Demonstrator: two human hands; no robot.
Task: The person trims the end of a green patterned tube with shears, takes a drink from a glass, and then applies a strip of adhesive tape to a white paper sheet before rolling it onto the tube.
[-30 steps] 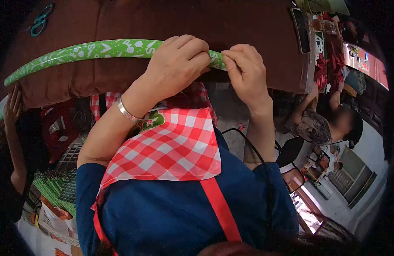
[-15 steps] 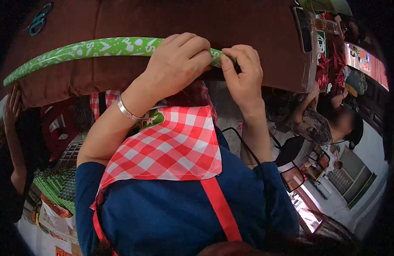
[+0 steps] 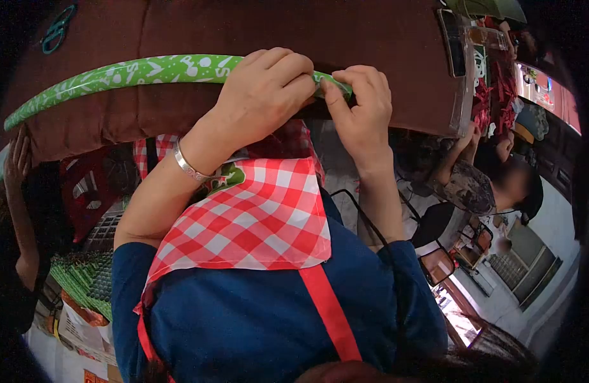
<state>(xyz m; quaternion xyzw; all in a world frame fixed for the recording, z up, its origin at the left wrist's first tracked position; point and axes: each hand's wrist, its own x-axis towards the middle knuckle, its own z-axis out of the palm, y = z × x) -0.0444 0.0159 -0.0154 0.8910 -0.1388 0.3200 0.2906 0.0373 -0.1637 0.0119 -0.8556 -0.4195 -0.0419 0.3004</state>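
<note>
A long, narrow green tube (image 3: 141, 71) with white printed shapes and letters curves across the brown-covered table in front of me. Its surface is shiny like plastic film. My left hand (image 3: 266, 94) is closed over the tube near its right end, the fingers wrapped down over it and hiding part of it. Just to the right, my right hand (image 3: 361, 102) pinches the tube's short right end between thumb and bent forefinger. That end looks slightly creased. The far left end of the tube reaches the table's left side.
Teal scissors (image 3: 58, 29) lie on the brown cloth (image 3: 186, 32) at the far left. A phone (image 3: 453, 41) rests at the right edge. A co-worker (image 3: 470, 185) sits at right near red ribbons (image 3: 483, 105). Another person's hand (image 3: 18, 156) is at the left edge.
My right thumb has slid slightly left along the tube's end, and more of the green end shows. My left hand holds its place. The co-worker's hands at right have shifted.
</note>
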